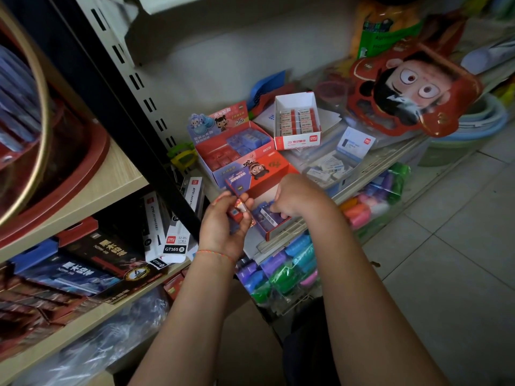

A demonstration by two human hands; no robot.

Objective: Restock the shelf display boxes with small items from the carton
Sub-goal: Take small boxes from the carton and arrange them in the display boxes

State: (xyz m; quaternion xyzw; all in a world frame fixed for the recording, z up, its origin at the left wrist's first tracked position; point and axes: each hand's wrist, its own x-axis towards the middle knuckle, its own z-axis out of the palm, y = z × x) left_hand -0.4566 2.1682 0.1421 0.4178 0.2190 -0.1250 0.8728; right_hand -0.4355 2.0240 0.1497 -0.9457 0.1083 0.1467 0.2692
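A red and purple display box (267, 176) with a cartoon face on its raised flap stands at the shelf's front edge. Purple wrapped erasers (266, 217) lie in its tray. My right hand (295, 196) reaches into that tray, fingers curled onto one purple eraser. My left hand (225, 227) hovers just left of the box and grips a few small red wrapped erasers (241, 211). Behind stands a second red display box (234, 146) holding blue and red erasers. No carton is visible.
A white box of 2B erasers (298, 121) and a blue-white box with loose white erasers (334, 162) sit further right. A red cartoon-face pack (415, 90) leans at the back. Coloured clay packs (292, 268) hang below. Pen boxes (172, 232) fill the left shelf behind a black upright (111, 101).
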